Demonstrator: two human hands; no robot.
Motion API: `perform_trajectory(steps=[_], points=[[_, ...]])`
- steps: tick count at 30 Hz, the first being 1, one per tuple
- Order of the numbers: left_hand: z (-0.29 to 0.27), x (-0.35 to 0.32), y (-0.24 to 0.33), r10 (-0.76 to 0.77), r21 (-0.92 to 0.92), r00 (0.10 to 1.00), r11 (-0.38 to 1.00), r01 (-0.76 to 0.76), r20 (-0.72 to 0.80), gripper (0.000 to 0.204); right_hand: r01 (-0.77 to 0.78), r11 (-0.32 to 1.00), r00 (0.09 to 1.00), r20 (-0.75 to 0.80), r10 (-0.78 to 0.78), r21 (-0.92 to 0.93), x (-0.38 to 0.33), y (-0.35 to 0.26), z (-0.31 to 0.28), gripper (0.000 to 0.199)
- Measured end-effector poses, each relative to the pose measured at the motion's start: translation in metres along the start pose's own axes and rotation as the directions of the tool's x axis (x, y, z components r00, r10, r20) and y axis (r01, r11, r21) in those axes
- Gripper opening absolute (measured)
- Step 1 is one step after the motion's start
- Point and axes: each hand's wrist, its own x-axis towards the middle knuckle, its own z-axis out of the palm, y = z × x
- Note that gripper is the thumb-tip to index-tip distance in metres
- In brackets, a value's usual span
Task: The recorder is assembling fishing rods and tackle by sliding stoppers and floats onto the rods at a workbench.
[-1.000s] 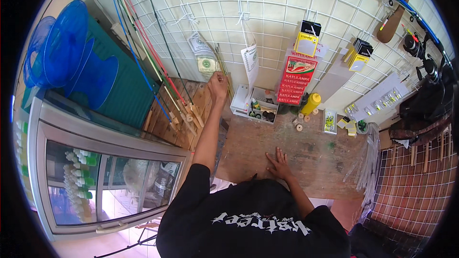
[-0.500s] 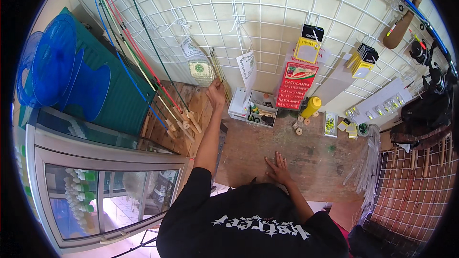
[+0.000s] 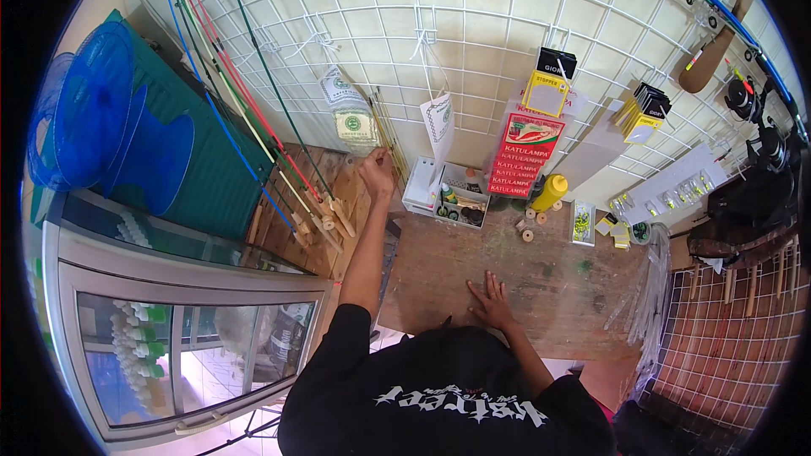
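My left hand (image 3: 377, 176) is raised at the far left, its fingers drawn together at the lower right corner of the hanging green-and-white packets (image 3: 353, 124). Whatever lies between those fingertips is hidden or too small to name. Thin pale sticks (image 3: 385, 114) stand upright just behind the hand. My right hand (image 3: 490, 301) rests flat on the wooden table (image 3: 456, 257), fingers spread and holding nothing.
A white box (image 3: 460, 213) of small items stands against the wire grid wall. Red packets (image 3: 522, 152), a yellow bottle (image 3: 551, 192) and wooden spools (image 3: 528, 236) are behind the table's middle. Fishing rods (image 3: 253, 122) lean left, above a glass cabinet (image 3: 194, 283).
My left hand has shifted slightly left and down, toward the packets' lower corner. The right hand has stayed flat on the table.
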Motion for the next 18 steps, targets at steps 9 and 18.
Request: perform_trajectory(steps=[9, 18], points=[[-0.007, -0.005, 0.006, 0.054, 0.015, 0.999, 0.998, -0.054, 0.001, 0.013, -0.023, 1.000, 0.999, 0.028, 0.023, 0.010, 0.001, -0.002, -0.002, 0.075], [-0.018, -0.010, 0.009, 0.012, 0.042, 1.000, 0.999, -0.012, 0.002, 0.013, -0.005, 1.000, 1.000, -0.015, 0.005, 0.001, 0.000, 0.000, 0.001, 0.075]])
